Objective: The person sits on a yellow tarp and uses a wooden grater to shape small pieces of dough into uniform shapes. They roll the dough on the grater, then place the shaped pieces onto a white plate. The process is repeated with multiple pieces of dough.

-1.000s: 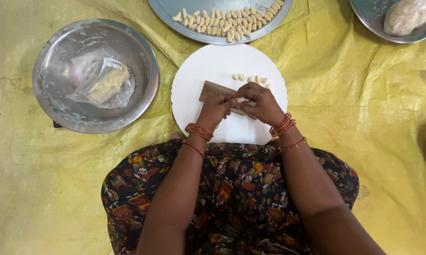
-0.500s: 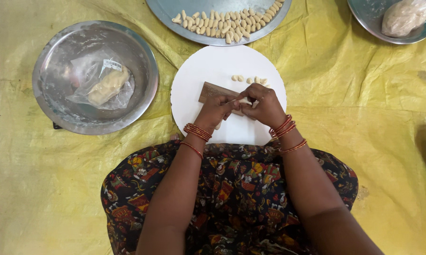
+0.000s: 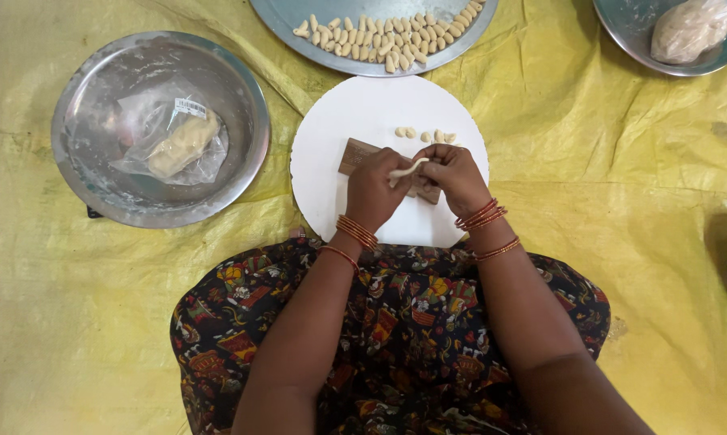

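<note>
Crinkled yellow sheeting lay under a smooth white round board [image 3: 355, 121]. Both hands, left [image 3: 377, 189] and right [image 3: 452, 173], pinched a soft pale dough strip [image 3: 409, 168] between closed fingertips, above a ridged wooden block [image 3: 355, 155]. Half a second before, the hands sat lower on the block, the strip barely showing.

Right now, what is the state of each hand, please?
Left hand: closed, grip on one end of the thin dough strip.
Right hand: closed, pinching the other end of the same strip above the wooden block.

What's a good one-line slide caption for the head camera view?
Both hands, left and right, stretch a thin dough strip over a wooden block on a round white board.
</note>
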